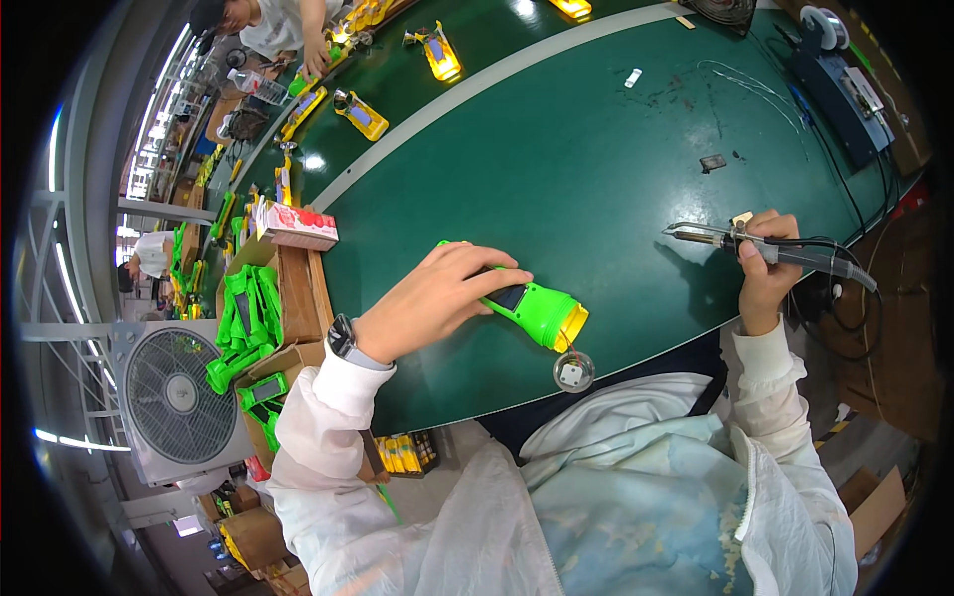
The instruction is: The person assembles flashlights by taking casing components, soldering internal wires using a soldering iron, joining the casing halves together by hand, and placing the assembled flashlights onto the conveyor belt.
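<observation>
My left hand (427,306) is closed over the body of a green flashlight (542,314), which lies on the green table. The flashlight's yellow-rimmed front end points toward me and to the right. From that end a thin wire runs to a round clear lens piece (573,373) with a small white square in it, at the table's near edge. On the right, my right hand (765,266) grips a soldering iron (821,260) with a grey handle. Its metal tip points left, above the table and apart from the flashlight.
Green flashlight casings (246,313) fill a cardboard box at the left, beside a large fan (179,392). Yellow flashlight units (363,117) sit along the far strip, where another person works. A blue-grey box (843,109) with a wire spool (825,28) stands far right.
</observation>
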### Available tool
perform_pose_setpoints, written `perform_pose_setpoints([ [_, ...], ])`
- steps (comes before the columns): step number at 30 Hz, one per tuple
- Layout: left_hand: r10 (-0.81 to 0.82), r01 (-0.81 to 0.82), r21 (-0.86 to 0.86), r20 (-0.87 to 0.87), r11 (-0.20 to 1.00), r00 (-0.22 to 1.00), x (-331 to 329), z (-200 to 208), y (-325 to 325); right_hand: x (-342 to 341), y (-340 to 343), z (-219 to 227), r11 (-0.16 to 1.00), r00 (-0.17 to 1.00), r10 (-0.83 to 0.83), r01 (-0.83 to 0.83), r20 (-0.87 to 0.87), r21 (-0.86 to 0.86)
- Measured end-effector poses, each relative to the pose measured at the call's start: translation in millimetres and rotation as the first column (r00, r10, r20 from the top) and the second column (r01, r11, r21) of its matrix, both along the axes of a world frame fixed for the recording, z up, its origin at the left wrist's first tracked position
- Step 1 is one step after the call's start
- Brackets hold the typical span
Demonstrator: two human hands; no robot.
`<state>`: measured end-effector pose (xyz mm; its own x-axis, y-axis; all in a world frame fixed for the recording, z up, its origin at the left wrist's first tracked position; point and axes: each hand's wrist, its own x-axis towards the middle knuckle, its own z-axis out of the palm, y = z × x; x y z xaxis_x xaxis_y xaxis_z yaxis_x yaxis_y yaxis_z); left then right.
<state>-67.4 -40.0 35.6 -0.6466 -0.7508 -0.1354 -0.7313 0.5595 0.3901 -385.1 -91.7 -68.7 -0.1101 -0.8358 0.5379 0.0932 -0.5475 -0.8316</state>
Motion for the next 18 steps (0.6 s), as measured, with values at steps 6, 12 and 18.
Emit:
perform_pose_setpoints([
  [6, -0.038, 0.037, 0.028, 0.036, 0.999, 0.999, -1.3, 0.4, -4.0, -1.8, -0.4, -0.2, 0.999, 0.998, -0.02, 0.018, -0.059, -0.04],
  [12, -0.079, 0.08, -0.008, 0.099, 0.997, 0.992, 0.9, -6.8, -1.3, -0.5, 0.8, -1.0, 1.0, 0.999, -0.005, 0.005, -0.039, -0.004],
  [18, -0.228, 0.293, -0.248, 0.26, 0.923, 0.939, 13.1, -21.6, -1.4, -0.7, 1.3, -0.9, 0.999, 0.998, -0.027, 0.026, -0.05, -0.019],
])
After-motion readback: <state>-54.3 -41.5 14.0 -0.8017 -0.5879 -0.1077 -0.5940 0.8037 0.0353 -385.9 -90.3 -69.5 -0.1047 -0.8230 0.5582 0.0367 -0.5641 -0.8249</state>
